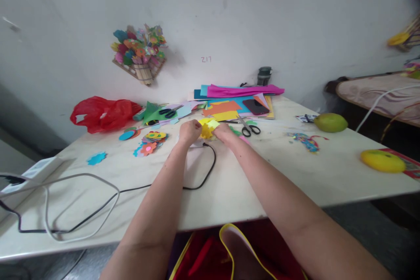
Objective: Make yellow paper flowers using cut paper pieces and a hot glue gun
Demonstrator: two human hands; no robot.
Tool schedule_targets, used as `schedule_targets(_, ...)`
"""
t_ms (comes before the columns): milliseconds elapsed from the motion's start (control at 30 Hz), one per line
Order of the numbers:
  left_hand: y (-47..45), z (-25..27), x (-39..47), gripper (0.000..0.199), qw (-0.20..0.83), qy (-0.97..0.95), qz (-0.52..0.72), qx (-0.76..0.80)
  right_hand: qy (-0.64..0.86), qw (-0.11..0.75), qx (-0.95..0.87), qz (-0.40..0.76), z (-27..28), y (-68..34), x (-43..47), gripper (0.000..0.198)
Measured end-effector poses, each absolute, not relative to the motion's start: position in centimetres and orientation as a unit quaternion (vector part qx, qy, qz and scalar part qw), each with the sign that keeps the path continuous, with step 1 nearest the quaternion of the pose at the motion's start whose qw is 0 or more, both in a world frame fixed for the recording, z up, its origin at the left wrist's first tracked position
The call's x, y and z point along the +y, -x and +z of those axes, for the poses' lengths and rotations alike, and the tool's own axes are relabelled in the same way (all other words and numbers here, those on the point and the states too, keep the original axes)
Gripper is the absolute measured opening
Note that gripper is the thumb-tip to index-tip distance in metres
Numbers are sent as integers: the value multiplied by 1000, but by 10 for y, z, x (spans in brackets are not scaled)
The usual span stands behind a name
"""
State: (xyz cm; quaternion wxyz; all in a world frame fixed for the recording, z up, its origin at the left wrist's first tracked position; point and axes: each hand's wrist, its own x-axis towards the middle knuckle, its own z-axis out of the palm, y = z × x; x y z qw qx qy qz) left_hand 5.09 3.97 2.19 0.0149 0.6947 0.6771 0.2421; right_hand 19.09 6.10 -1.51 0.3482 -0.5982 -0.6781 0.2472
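Note:
A yellow paper flower [206, 131] is between my two hands, above the middle of the white table. My left hand [190, 132] is closed, its fingertips pinching the flower's left edge. From the other side my right hand [223, 133] is closed too, its fingers bent down at the flower's right edge and mostly hidden. A pale yellow paper piece [213, 124] shows by the right fingertips. Just right of that hand lie open scissors [250, 130] with black handles. Below the hands is a black cable end [205, 144].
Cut paper flowers [149, 148], a blue paper flower [96, 158] and a red plastic bag [103, 113] lie left. Coloured sheets [223, 107], a phone [256, 106] and other scissors [169, 112] are behind. Mangoes [330, 122] sit right. Looped cables [82, 175] cross the left front.

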Motion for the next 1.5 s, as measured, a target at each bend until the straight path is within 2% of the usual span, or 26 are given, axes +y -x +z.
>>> schedule_targets(167, -54, 19, 36, 26, -91, -695, 249, 668, 640, 348, -633, 262, -3, -201, 59, 10)
schedule_targets(267, -56, 15, 35, 24, -96, -727, 208, 647, 620, 391, -630, 258, 2, -206, 56, 16)
schedule_targets(367, -56, 14, 37, 24, -38, -754, 200, 625, 580, 449, -618, 283, 6, -210, 49, 19)
schedule_targets(500, -52, 17, 41, 34, 100, -692, 329, 635, 484, 490, -615, 384, 10, -211, 38, 22)
schedule_targets(600, -49, 17, 42, 44, 232, -652, 429, 582, 419, 481, -615, 463, 13, -211, 32, 23)
schedule_targets(767, -48, 14, 41, 32, 382, -598, 542, 451, 408, 445, -575, 552, 12, -208, 32, 17)
schedule_targets(867, -47, 15, 42, 30, 415, -584, 566, 408, 442, 447, -521, 578, 10, -206, 37, 8)
schedule_targets(967, -44, 21, 42, 31, 448, -566, 549, 422, 456, 444, -499, 588, 10, -207, 39, 12)
schedule_targets(1067, -37, 32, 39, 32, 469, -545, 536, 442, 476, 453, -496, 567, 13, -210, 37, 8)
schedule_targets(1233, -18, 40, 34, 32, 442, -551, 542, 456, 461, 489, -545, 501, 13, -215, 35, 26)
schedule_targets(1400, -9, 23, 31, 30, 450, -496, 594, 445, 462, 474, -558, 500, 6, -219, 43, 11)
schedule_targets(1500, -8, 14, 30, 30, 455, -486, 602, 441, 455, 476, -564, 499, 4, -219, 45, 12)
